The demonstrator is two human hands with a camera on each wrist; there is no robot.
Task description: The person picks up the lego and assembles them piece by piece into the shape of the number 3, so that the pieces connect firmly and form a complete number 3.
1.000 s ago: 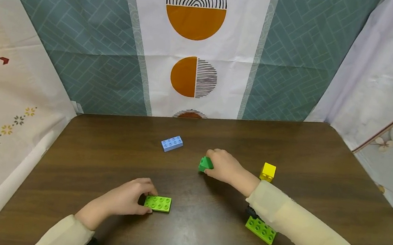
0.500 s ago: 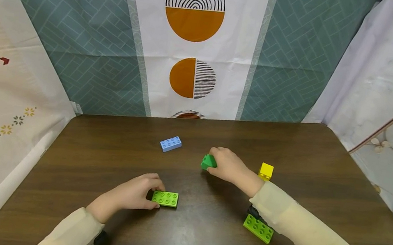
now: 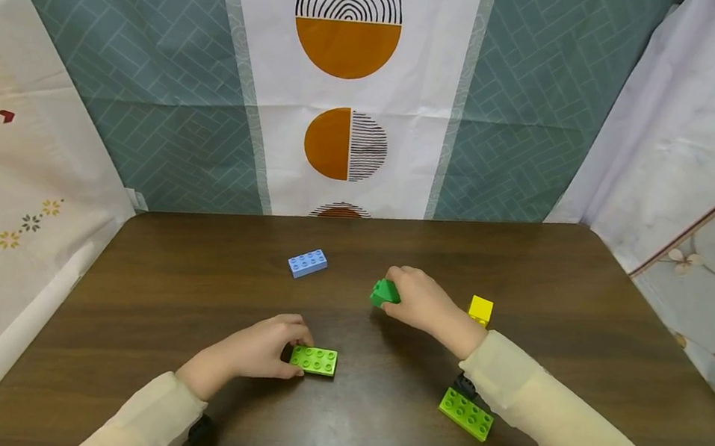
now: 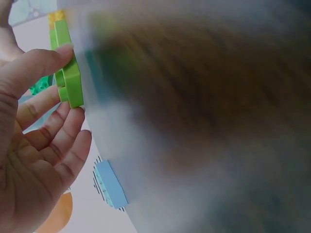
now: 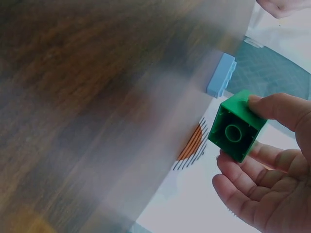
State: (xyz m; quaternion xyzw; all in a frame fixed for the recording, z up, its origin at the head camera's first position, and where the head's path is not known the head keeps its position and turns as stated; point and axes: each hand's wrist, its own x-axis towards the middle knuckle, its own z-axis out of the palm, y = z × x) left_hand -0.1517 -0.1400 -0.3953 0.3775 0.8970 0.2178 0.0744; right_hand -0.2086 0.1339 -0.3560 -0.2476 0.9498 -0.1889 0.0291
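Observation:
My left hand [image 3: 262,350] pinches a lime-green toy building brick [image 3: 320,362] by its left end, studs up, left of the table's middle. In the left wrist view the thumb lies on one side of this lime brick [image 4: 73,82] and fingertips on the other. Farther back and to the right, my right hand [image 3: 424,303] pinches a smaller dark green brick [image 3: 383,294]. The right wrist view shows this green brick [image 5: 238,126] between thumb and fingers, its hollow underside with a round tube facing the camera.
A light blue brick [image 3: 308,263] lies toward the back of the brown table [image 3: 204,255]. A yellow brick [image 3: 480,308] stands behind the right forearm, partly covered by it. Another lime-green brick [image 3: 466,416] lies beside the right sleeve. Patterned cloths hang around the table.
My left hand has moved right and slightly away from me with the lime-green brick. My right hand has shifted a little to the right, still holding the green brick.

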